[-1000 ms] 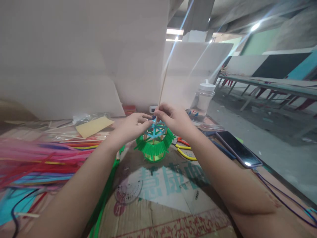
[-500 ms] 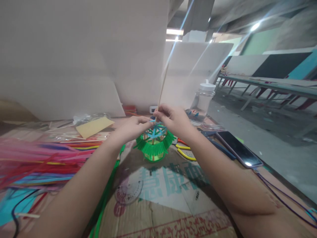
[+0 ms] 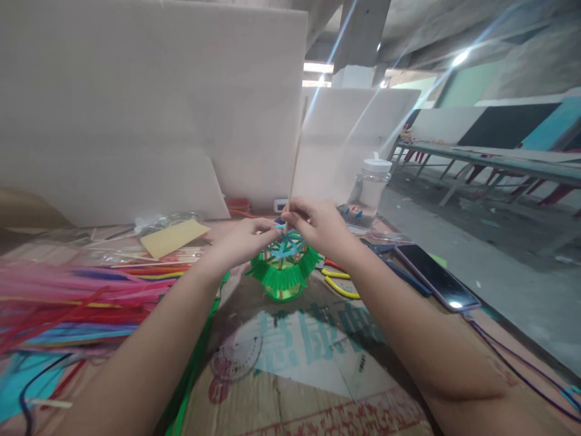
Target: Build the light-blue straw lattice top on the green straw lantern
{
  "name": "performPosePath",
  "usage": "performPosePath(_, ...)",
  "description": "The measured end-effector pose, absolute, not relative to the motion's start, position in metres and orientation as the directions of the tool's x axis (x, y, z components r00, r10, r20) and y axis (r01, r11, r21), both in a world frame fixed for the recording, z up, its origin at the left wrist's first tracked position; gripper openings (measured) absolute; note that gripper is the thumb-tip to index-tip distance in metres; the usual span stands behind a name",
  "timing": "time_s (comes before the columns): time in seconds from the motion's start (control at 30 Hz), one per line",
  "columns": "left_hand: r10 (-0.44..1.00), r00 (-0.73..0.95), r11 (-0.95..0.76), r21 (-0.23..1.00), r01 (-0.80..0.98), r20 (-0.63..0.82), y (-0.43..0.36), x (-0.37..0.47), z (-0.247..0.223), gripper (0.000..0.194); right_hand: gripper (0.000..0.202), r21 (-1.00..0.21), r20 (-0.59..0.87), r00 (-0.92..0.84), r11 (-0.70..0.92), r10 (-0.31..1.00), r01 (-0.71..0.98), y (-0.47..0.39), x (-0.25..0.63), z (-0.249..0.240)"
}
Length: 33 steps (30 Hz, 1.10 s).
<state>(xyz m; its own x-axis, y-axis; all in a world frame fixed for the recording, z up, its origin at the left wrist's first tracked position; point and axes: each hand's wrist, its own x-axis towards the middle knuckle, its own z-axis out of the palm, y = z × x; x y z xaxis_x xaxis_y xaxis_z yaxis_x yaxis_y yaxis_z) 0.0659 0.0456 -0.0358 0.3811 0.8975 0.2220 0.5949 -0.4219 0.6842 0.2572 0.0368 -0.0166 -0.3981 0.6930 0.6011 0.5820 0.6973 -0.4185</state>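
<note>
A small craft model [image 3: 284, 275] stands upright on a cardboard sheet [image 3: 290, 393]. It has a green fringed skirt round a green base, and light-blue strips [image 3: 285, 247] crossing over its top. A thin wooden stick [image 3: 297, 151] rises from the top, leaning slightly right. My right hand [image 3: 320, 227] pinches the stick low down, just above the blue strips. From the other side, my left hand [image 3: 245, 242] has its fingertips closed on a bit of light-blue strip beside the stick's foot. My fingers partly hide the model's top.
Colourful fuzzy strips [image 3: 91, 303] are heaped at left, near a yellow card [image 3: 175, 238]. Yellow-handled pliers [image 3: 340, 284], a phone [image 3: 436, 275] with a cable and a clear lidded jar [image 3: 370, 188] are at right. White boards [image 3: 158, 109] stand behind.
The scene sits slightly lower in the picture as the head view shifts. Both hands keep nearly the same places at the model's top and stick.
</note>
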Motion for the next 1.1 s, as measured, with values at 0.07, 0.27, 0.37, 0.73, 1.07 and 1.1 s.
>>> performPosePath(0.07, 0.896, 0.382, -0.424, 0.684, 0.593, 0.225, 0.044, 0.066, -0.034, 0.042, 0.017, -0.432, 0.587, -0.404, 0.693, 0.702, 0.577, 0.036, 0.258, -0.016)
performPosePath(0.27, 0.882, 0.402, -0.454, 0.675, 0.582, 0.247, 0.038, 0.067, -0.030, 0.043, 0.016, -0.470, 0.562, -0.377, 0.659, 0.736, 0.587, 0.036, 0.257, -0.015)
performPosePath(0.37, 0.873, 0.406, -0.475, 0.660, 0.582, 0.270, 0.038, 0.066, -0.030, 0.044, 0.016, -0.473, 0.571, -0.366, 0.659, 0.735, 0.584, 0.036, 0.257, -0.016)
performPosePath(0.73, 0.777, 0.250, -0.572, 0.481, 0.664, 0.578, 0.031, 0.063, -0.021, 0.035, 0.017, -0.505, 0.565, -0.345, 0.645, 0.749, 0.573, 0.034, 0.256, -0.016)
performPosePath(1.07, 0.771, 0.103, -0.616, 0.694, 0.373, 0.628, 0.027, 0.083, -0.026, 0.025, 0.016, -0.529, 0.576, -0.330, 0.649, 0.748, 0.547, 0.038, 0.255, -0.019)
performPosePath(1.1, 0.785, 0.085, -0.599, 0.717, 0.355, 0.613, 0.027, 0.084, -0.027, 0.026, 0.016, -0.530, 0.581, -0.331, 0.654, 0.744, 0.540, 0.039, 0.255, -0.019)
